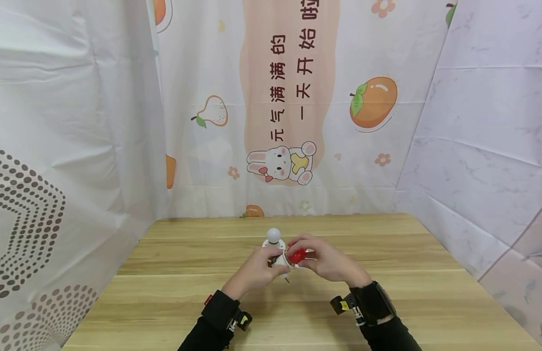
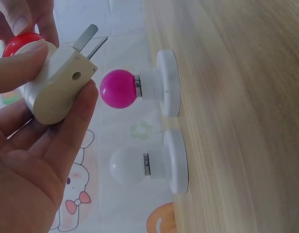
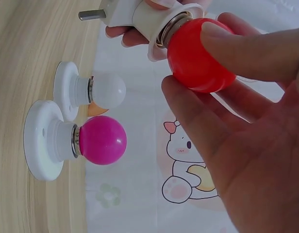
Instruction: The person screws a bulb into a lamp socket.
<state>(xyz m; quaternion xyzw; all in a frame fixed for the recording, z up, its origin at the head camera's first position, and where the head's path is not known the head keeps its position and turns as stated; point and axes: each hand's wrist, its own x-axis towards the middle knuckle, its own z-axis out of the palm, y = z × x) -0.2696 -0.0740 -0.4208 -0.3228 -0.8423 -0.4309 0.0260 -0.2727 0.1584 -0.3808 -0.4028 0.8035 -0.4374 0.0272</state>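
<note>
My left hand (image 1: 257, 269) grips a white plug-in lamp socket (image 2: 57, 90) between thumb and fingers. Its two flat metal prongs point away from the hand. The thumb and fingers of my right hand (image 1: 325, 258) pinch a red light bulb (image 3: 200, 58) by its round glass. In the right wrist view the bulb's metal screw base lies at the mouth of the socket, partly inside the rim. Both are held above the wooden table (image 1: 174, 292). My right fingers cover part of the bulb in the head view.
Beyond the hands, two round white lamp holders stand on the table, one with a magenta bulb (image 3: 103, 140), the other with a white bulb (image 1: 273, 235). A printed curtain (image 1: 201, 161) hangs behind the table, and pale sheets (image 1: 481, 146) flank it.
</note>
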